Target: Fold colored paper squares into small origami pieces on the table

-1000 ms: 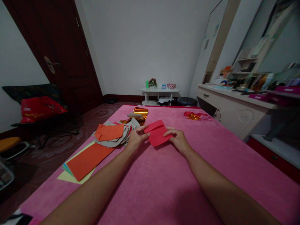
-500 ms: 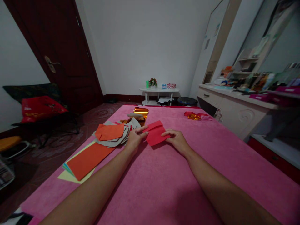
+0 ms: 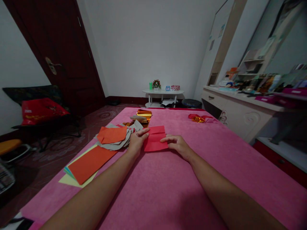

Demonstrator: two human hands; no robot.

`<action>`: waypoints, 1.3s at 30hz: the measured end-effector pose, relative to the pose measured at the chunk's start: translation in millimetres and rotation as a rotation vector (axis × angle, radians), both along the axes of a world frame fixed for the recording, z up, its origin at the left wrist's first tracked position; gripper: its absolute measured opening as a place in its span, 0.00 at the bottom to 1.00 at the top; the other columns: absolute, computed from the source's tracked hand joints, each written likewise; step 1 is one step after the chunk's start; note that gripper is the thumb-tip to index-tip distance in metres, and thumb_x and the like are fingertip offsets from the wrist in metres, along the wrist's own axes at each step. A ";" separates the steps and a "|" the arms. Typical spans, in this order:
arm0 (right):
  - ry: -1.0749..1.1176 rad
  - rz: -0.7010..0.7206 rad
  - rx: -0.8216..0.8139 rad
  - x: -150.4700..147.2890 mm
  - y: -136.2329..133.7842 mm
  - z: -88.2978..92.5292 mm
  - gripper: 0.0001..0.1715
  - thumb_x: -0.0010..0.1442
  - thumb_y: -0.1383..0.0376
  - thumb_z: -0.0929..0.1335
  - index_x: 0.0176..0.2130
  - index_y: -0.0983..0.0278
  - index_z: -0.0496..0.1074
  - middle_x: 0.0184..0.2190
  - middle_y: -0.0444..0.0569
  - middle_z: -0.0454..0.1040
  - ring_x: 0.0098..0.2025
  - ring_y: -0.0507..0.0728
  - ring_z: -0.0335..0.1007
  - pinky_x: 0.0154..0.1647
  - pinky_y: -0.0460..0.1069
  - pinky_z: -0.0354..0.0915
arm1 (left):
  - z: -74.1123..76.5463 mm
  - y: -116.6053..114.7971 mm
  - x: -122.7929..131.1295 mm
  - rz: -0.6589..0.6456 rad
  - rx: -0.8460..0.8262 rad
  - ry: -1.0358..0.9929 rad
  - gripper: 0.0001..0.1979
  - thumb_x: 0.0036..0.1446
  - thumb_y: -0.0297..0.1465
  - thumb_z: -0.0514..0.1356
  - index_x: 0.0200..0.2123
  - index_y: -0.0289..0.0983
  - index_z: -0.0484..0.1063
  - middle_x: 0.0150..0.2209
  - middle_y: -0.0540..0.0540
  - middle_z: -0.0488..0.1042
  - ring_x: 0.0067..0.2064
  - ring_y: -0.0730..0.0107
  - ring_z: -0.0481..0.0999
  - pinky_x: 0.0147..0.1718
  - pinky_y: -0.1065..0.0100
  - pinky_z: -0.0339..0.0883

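A red sheet of paper (image 3: 155, 145) with a crease or fold across its upper part is between my two hands, above the pink cloth. My left hand (image 3: 137, 140) grips its left edge, thumb and fingers closed on it. At the right edge, my right hand (image 3: 177, 144) pinches the paper, with fingertips lying over its front. Just left of my left hand lies a pile of grey paper pieces (image 3: 117, 145) with an orange piece (image 3: 112, 134) on top.
Orange sheets (image 3: 92, 163) over yellow and blue ones lie at the table's left. Gold foil (image 3: 144, 113) sits at the far edge, with red and gold scraps (image 3: 198, 118) far right. The pink cloth (image 3: 158, 191) covers the table. A white dresser (image 3: 237, 103) stands to the right.
The red paper has turned from a slant to nearly square-on, its lower edge now almost level. My right hand has shifted slightly left along with it.
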State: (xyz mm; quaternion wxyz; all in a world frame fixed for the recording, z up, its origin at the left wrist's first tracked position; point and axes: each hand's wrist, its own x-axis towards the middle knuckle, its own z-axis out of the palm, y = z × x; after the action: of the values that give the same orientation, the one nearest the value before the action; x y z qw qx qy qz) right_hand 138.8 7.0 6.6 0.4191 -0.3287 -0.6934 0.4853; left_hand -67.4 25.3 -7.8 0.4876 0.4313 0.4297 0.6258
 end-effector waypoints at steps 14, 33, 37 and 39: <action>0.171 -0.352 0.084 1.5 15.2 -12.0 0.32 0.40 0.75 0.65 0.47 0.60 0.66 0.46 0.51 0.70 0.38 0.54 0.72 0.32 0.47 0.67 | -1.6 -1.5 5.9 -0.044 -0.095 -0.183 0.25 0.33 0.28 0.71 0.41 0.32 0.78 0.36 0.41 0.79 0.32 0.71 0.75 0.35 0.70 0.67; 0.211 -0.331 -0.007 -2.0 11.7 -12.7 0.12 0.52 0.59 0.69 0.35 0.64 0.73 0.32 0.46 0.74 0.33 0.54 0.70 0.34 0.47 0.65 | 12.3 -21.9 19.3 -0.223 -0.034 0.083 0.35 0.32 0.30 0.73 0.50 0.32 0.73 0.34 0.42 0.78 0.29 0.69 0.75 0.29 0.69 0.67; 0.173 -0.346 0.045 0.5 11.0 -12.0 0.16 0.56 0.54 0.67 0.27 0.64 0.72 0.25 0.44 0.72 0.28 0.54 0.67 0.29 0.47 0.62 | 11.3 -22.2 22.1 -0.216 -0.050 0.062 0.29 0.38 0.35 0.71 0.46 0.32 0.75 0.35 0.40 0.79 0.30 0.68 0.76 0.32 0.68 0.68; 0.169 -0.368 0.058 1.0 11.0 -12.2 0.17 0.56 0.53 0.67 0.27 0.64 0.72 0.25 0.44 0.72 0.28 0.54 0.67 0.29 0.47 0.61 | 10.1 -21.8 22.4 -0.231 -0.034 0.056 0.24 0.40 0.36 0.70 0.42 0.32 0.77 0.33 0.40 0.79 0.31 0.68 0.76 0.32 0.68 0.67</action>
State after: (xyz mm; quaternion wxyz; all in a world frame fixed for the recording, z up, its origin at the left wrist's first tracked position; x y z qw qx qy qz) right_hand 139.8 18.0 -5.6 0.5667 -0.3958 -0.5976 0.4063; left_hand -45.0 3.6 2.2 0.5514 0.4870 0.4010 0.5459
